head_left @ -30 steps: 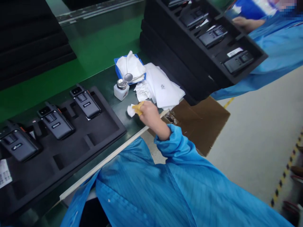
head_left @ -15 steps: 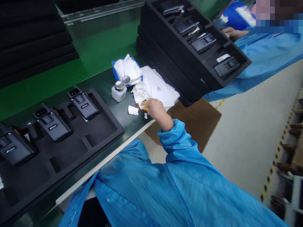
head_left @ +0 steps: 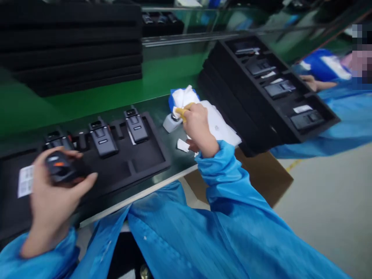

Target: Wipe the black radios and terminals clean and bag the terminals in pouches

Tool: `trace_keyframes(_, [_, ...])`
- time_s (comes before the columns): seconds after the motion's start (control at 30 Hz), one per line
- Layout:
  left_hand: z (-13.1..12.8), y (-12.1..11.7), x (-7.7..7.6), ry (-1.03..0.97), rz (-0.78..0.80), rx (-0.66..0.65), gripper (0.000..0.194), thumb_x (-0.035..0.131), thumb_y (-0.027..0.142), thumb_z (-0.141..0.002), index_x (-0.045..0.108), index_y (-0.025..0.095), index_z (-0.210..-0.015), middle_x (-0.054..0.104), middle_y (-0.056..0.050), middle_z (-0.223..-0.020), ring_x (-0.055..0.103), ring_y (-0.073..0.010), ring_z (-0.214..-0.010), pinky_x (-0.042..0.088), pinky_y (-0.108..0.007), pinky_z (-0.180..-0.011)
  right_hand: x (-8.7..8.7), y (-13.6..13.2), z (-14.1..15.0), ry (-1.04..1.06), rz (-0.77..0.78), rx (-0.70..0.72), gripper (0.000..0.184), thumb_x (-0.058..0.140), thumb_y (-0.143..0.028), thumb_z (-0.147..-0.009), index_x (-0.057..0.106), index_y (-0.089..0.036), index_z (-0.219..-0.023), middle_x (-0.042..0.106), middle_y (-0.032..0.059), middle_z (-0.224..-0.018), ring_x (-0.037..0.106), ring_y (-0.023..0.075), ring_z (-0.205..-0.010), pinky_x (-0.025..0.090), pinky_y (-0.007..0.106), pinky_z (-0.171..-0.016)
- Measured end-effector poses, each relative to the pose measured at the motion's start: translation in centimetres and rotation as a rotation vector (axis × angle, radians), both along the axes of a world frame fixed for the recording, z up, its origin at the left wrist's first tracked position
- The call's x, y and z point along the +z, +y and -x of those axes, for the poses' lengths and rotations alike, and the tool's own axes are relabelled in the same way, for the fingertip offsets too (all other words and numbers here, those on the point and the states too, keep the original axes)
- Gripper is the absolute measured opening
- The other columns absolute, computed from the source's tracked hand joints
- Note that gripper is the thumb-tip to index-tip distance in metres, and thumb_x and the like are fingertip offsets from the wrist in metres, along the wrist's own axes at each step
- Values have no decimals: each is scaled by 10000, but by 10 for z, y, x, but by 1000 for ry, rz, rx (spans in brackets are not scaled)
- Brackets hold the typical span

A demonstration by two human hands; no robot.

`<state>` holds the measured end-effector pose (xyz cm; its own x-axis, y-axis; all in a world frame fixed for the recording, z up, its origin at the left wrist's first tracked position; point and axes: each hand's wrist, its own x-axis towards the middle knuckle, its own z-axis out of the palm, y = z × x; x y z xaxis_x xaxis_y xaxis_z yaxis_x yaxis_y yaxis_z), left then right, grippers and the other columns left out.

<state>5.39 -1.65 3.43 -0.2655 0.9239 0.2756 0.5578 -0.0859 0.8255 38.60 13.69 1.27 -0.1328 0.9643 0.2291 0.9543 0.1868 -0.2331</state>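
My left hand is wrapped round a black two-way radio with an orange part, held over the left of a black foam tray. Several more radios lie in that tray. Yellow finger cots cover fingertips of my right hand. Its fingers are closed on a small white wipe at the metal top of a white dispenser bottle. Behind the bottle, white cloths fill a small blue tray. A white label shows left of my left hand.
White sheets and a scrap of paper lie right of the bottle. Stacked black foam trays with radios stand at the right, a co-worker's hand beyond them. More trays are stacked behind. A cardboard box is below the table edge.
My left hand has come into view holding a radio. My right hand has moved from the cloth by the sheets up to the dispenser bottle. The view has shifted left.
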Motion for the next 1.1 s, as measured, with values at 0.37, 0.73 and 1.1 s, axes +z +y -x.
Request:
trace_keyframes(0.37, [-20,-10,-28,-36,-19,-245,503,724,195,-723,509,206,-1178,628,-89,-1183,619,-238,-1141,516,-387,-973,2,-10,16,-16,-323,204,333,406,-280,-881,693,-282,-712,618,128,-819,543,300,-838,320,535,-744])
trace_keyframes(0.73, [-19,-9,-32,1,-72,-288,599,698,78,-640,490,230,-1180,635,-45,-1157,632,-212,-1069,526,-357,-921,33,-102,135,5,-355,857,338,474,-182,-920,719,-409,-966,718,-52,-920,555,155,-869,278,460,-963])
trace_keyframes(1.1, [-20,-6,-29,29,9,-254,623,704,64,-596,493,247,-1152,655,-22,-1140,648,-212,-1026,536,-337,-870,35,-95,142,48,-141,708,331,437,-298,-953,664,-484,-1106,665,-27,-836,545,175,-863,254,495,-969])
